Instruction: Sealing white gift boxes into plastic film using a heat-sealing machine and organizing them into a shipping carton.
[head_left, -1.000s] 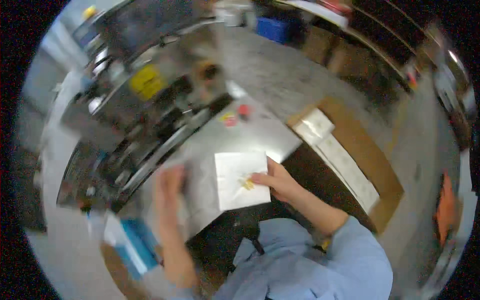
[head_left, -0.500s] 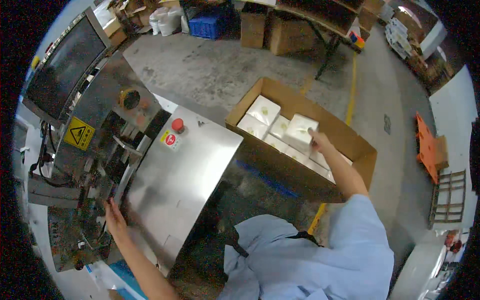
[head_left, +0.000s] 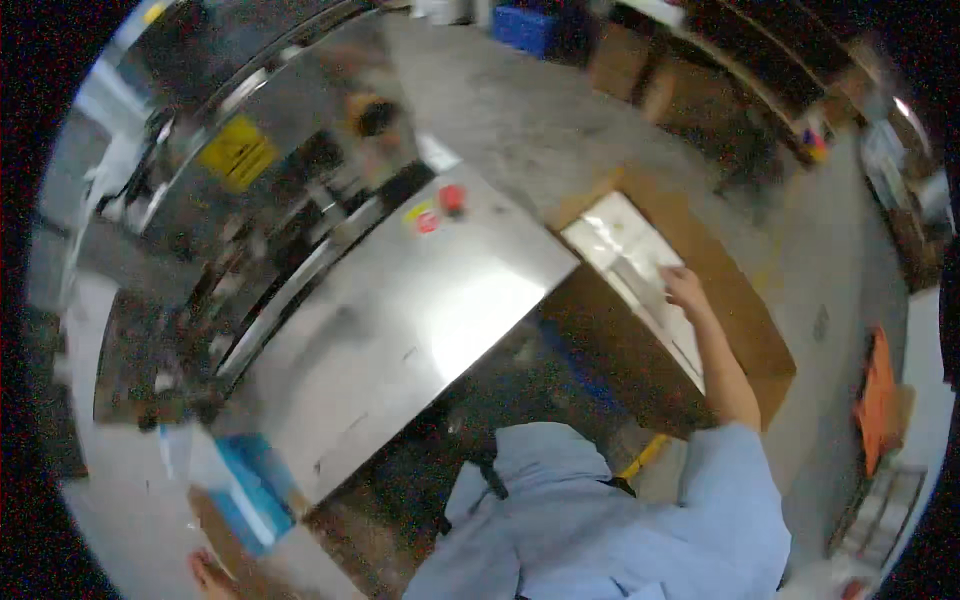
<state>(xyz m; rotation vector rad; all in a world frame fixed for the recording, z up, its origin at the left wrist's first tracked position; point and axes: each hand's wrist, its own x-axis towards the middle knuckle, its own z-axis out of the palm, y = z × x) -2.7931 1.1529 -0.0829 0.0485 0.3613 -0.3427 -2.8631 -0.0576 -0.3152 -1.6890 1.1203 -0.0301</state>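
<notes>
Inside an open cardboard carton (head_left: 620,350) on the right lie several white wrapped packs (head_left: 618,228) in a row. My right hand (head_left: 683,288) reaches in over them, touching or just above their tops; blur hides whether its fingers grip one. Down at the lower left is my left hand (head_left: 208,573), partly in view and smeared by motion. Close to it stand a brown cardboard-like piece (head_left: 222,528) and a blue and white package (head_left: 250,490).
A machine with a flat steel top (head_left: 400,300) fills the left, bearing a red button (head_left: 452,200) and a yellow warning label (head_left: 238,152). At the back are a blue crate (head_left: 524,31) and cardboard boxes (head_left: 618,62). An orange panel (head_left: 876,400) leans at far right.
My left hand has left the machine and dropped to the lower left. The white pack raised under my right hand now sits level with the others. The view has swung left.
</notes>
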